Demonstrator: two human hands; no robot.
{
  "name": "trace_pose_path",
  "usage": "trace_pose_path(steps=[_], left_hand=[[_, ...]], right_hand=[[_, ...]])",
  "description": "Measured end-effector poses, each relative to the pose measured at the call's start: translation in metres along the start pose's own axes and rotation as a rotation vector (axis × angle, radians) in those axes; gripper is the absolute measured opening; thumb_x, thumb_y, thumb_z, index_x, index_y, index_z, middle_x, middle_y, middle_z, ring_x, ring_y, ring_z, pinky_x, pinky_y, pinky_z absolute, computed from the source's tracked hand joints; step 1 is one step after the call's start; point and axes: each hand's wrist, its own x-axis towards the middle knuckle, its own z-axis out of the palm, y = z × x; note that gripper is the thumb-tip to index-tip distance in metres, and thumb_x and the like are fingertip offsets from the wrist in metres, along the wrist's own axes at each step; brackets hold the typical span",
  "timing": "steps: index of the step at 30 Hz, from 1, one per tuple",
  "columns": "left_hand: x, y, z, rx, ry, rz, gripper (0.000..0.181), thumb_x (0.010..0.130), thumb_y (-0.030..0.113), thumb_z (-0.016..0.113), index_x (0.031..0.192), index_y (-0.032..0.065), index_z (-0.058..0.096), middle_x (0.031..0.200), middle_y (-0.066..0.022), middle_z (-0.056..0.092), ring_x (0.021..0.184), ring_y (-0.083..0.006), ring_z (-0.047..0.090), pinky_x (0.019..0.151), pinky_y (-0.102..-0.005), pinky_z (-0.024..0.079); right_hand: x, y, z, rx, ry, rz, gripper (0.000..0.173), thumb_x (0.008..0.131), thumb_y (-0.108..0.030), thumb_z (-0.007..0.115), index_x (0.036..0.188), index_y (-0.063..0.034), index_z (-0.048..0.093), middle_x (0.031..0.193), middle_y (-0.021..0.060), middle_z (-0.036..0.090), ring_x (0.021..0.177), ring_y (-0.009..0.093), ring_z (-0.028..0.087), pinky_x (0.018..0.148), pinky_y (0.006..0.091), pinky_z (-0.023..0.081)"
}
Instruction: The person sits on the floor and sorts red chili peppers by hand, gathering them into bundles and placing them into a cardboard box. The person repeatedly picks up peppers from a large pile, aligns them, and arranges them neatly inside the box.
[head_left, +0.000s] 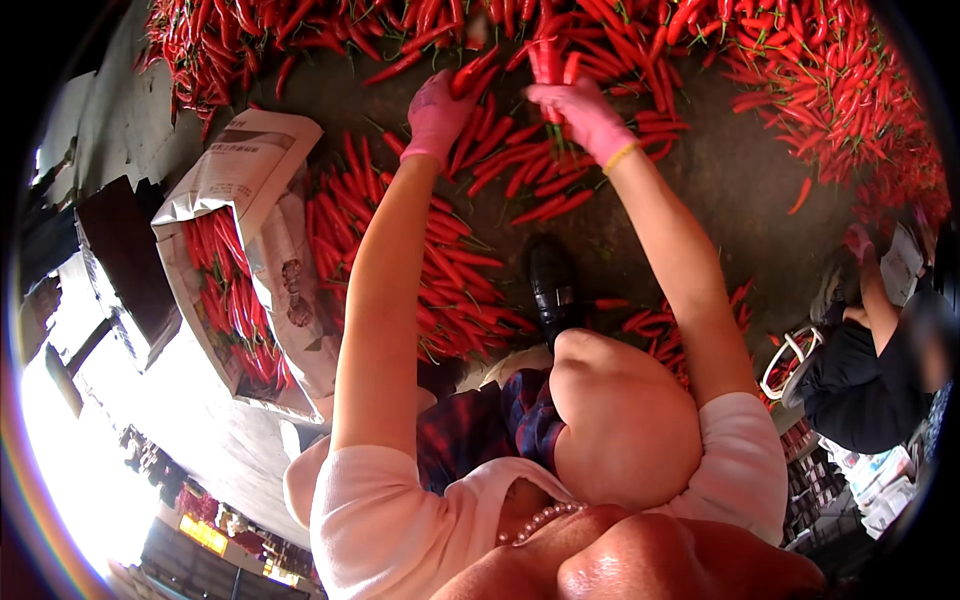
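Pink gloves cover both of my hands, which reach out over red chili peppers on the dark floor. My left hand (439, 112) is closed around a few red chilies (474, 69), their tips pointing up and right. Beside it, my right hand (581, 112) grips an upright bunch of red chilies (546, 64), with green stems showing below the fingers. Loose chilies (525, 161) lie between and below the hands. A larger spread of chilies (457, 300) lies under my left forearm.
A newspaper-lined box (289, 300) holding chilies stands at the left. Large chili heaps (825, 90) fill the far side and upper right. My black shoe (551, 281) is on the floor. At the right edge another person (862, 375) in dark clothes sits near a white-handled basket (787, 367).
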Motion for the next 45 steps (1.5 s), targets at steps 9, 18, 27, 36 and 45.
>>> trace_pose_path(steps=[9, 18, 27, 36, 45], left_hand=[[0.009, 0.003, -0.012, 0.078, 0.043, -0.067, 0.035, 0.075, 0.036, 0.072, 0.098, 0.0098, 0.064, 0.101, -0.0147, 0.069, 0.100, -0.0347, 0.065, 0.084, -0.0434, 0.051], [0.040, -0.030, -0.062, -0.698, -0.356, -0.214, 0.020, 0.082, 0.015, 0.067, 0.097, 0.0017, 0.066, 0.070, -0.0026, 0.065, 0.056, -0.0119, 0.058, 0.050, -0.0260, 0.042], [-0.122, -0.086, -0.082, -1.730, -0.036, -0.251, 0.055, 0.092, 0.019, 0.060, 0.140, -0.0021, 0.045, 0.125, -0.0168, 0.060, 0.119, -0.0294, 0.058, 0.101, -0.0459, 0.048], [-0.182, -0.037, 0.065, -1.955, -0.011, -0.761, 0.029, 0.094, 0.019, 0.058, 0.120, 0.0053, 0.060, 0.116, -0.0098, 0.064, 0.102, -0.0301, 0.063, 0.094, -0.0512, 0.050], [-0.214, -0.026, -0.007, -1.991, 0.125, -0.671, 0.034, 0.096, 0.023, 0.057, 0.122, 0.0019, 0.056, 0.106, -0.0123, 0.064, 0.102, -0.0299, 0.063, 0.094, -0.0493, 0.052]], right_hand=[[0.061, -0.015, 0.017, -0.183, 0.024, -0.110, 0.007, 0.074, -0.004, 0.073, 0.072, -0.0031, 0.066, 0.066, 0.0008, 0.063, 0.053, 0.010, 0.055, 0.049, 0.0255, 0.040], [0.023, -0.010, 0.017, -0.326, -0.327, 0.065, 0.026, 0.074, -0.007, 0.073, 0.097, -0.0034, 0.061, 0.072, 0.0000, 0.060, 0.060, 0.010, 0.057, 0.053, 0.0260, 0.043], [0.088, -0.023, 0.049, -1.413, -0.109, -0.063, 0.036, 0.070, -0.009, 0.067, 0.105, -0.0037, 0.066, 0.085, 0.0127, 0.071, 0.078, 0.022, 0.065, 0.072, 0.0384, 0.052], [0.020, -0.005, 0.013, -1.225, -0.148, -0.581, 0.033, 0.075, -0.011, 0.068, 0.107, -0.0105, 0.062, 0.091, 0.0101, 0.069, 0.089, 0.032, 0.067, 0.079, 0.0413, 0.053], [0.012, 0.032, 0.054, -1.827, -0.611, -0.685, 0.027, 0.087, -0.016, 0.056, 0.114, -0.0130, 0.058, 0.108, 0.0078, 0.066, 0.106, 0.027, 0.063, 0.088, 0.0432, 0.049]])
